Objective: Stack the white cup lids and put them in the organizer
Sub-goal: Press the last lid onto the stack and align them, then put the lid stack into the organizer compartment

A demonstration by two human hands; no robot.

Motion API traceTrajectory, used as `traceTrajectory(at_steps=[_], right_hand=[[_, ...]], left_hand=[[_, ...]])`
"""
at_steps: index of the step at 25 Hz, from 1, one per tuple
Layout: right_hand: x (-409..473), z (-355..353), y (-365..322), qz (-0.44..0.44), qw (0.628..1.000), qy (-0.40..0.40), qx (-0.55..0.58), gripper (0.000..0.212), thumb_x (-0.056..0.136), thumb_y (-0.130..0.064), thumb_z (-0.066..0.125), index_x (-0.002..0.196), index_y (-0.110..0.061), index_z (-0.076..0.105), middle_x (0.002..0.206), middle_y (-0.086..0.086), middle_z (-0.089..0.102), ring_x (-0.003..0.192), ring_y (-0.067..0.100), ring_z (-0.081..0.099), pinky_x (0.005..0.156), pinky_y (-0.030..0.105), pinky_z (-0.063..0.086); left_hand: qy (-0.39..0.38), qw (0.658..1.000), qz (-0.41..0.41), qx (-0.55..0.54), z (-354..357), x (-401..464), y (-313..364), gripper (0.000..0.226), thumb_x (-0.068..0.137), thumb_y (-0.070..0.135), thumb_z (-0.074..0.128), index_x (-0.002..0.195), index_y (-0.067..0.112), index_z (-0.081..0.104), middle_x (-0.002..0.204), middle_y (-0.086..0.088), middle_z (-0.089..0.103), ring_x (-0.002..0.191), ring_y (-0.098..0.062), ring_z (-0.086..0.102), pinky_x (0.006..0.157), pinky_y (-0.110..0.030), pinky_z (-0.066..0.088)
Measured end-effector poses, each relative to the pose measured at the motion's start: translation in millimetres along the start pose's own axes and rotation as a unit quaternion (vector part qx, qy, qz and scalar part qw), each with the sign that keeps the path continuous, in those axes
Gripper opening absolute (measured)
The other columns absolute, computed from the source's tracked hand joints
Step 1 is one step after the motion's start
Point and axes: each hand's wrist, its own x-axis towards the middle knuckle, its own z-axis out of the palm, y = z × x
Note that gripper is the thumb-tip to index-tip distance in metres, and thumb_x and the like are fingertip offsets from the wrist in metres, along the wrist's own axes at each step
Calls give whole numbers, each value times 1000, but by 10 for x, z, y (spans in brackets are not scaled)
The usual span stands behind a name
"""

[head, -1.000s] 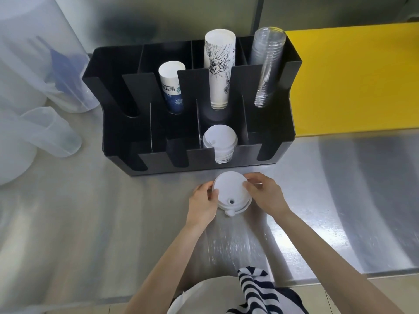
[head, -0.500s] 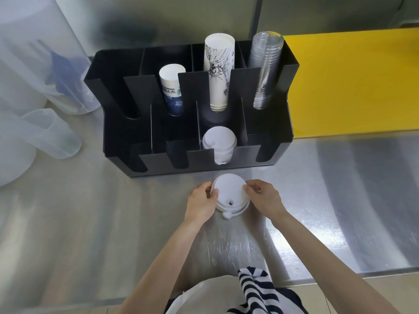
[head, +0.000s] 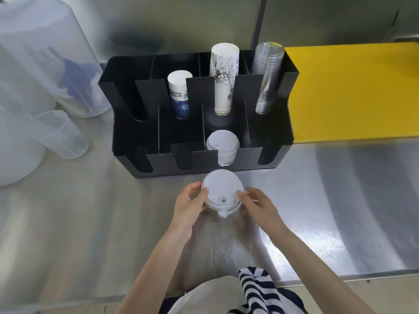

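- Head view showed one small stack of white cup lids [head: 221,192] held just in front of the organizer's front wall, over the steel counter [head: 317,200]; how many lids were in it could not be counted, though more than one rim showed at its near edge.
- Two hands gripped that stack from opposite sides: the left hand [head: 189,203] had its thumb on top and fingers curled under the left rim, and the right hand [head: 256,206] pinched the right rim with thumb and fingertips. Both were partly closed on the lids.
- One black organizer [head: 127,123] stood towards the counter's back edge, with four slots in its front row and four in its back row.
- A second stack of white lids [head: 223,146] lay in the third front slot from the left, its lids on edge; their number could not be told.
- Three cup stacks stood in the back row: one short blue-printed paper stack [head: 179,96], one tall stack with a black line drawing [head: 223,80], and one clear plastic stack [head: 266,78].
- One yellow board [head: 351,94] lay at the counter's back right, touching the organizer's right side.
- At the counter's left edge stood translucent plastic jugs [head: 45,71], at least two, overlapping.
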Motion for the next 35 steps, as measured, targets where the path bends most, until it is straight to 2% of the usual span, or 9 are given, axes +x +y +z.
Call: traceTrajectory(at_steps=[3,7,15,17,21,25,28,31,35], right_hand=[[-152,133,94,23,995,-97,-23,29,87,-35,55,100,-9,58,100,12,68,93,24,65,86,32,51],[-219,225,131,10,992,-124,-16,20,89,-31,52,81,-14,60,76,-3,66,68,6,62,65,16,51],[-357,236,200,13,994,-104,11,19,90,-26,51,83,-12,62,73,-5,67,62,6,62,48,5,44],[-386,241,183,1,995,-98,20,18,90,-26,51,77,-17,61,70,-7,66,60,4,60,48,6,44],[-407,225,66,-33,994,-103,34,16,90,-25,52,76,-20,59,67,-6,62,59,4,59,57,14,44],[-358,173,-68,-67,992,-99,27,15,90,-23,52,77,-20,59,69,-6,63,50,-6,59,53,9,44],[-308,147,-158,-92,991,-95,23,17,90,-24,51,75,-24,59,70,-6,63,50,-8,58,50,4,43],[-233,139,-258,-107,990,-90,17,18,90,-27,51,73,-28,58,71,-7,64,52,-9,59,50,4,44],[-91,139,-429,-116,991,-72,5,21,90,-30,51,71,-27,60,70,-12,64,54,-11,61,51,4,45]], left_hand=[[7,1000,7,-16,-38,-71,-7,27,89,13,55,116,9,56,118,-5,57,100,-16,58,82,-26,55],[11,1000,16,-21,-98,-171,-30,30,88,15,56,117,10,56,124,-7,57,111,-20,57,96,-38,51],[-60,995,78,24,-209,-382,-53,38,88,9,55,123,24,51,115,12,56,85,-2,62,87,-31,53],[-64,994,84,42,-245,-393,-19,38,88,12,55,124,23,50,120,8,55,92,-12,63,88,-35,54],[-74,988,123,48,-291,-408,97,45,89,15,54,128,32,42,120,16,52,85,-1,66,83,-30,58],[-85,975,165,125,-308,-332,241,37,90,23,54,118,44,45,127,11,54,102,-24,63,100,-45,48],[-108,956,183,203,-282,-267,352,53,82,31,64,129,35,38,137,8,45,117,-20,53,106,-37,42],[-119,932,221,262,-237,-190,439,86,71,34,75,140,30,24,147,3,29,130,-18,38,111,-44,38],[-70,916,254,302,-170,-84,602,87,75,28,72,142,24,18,149,-3,23,135,-21,31,114,-46,32]])
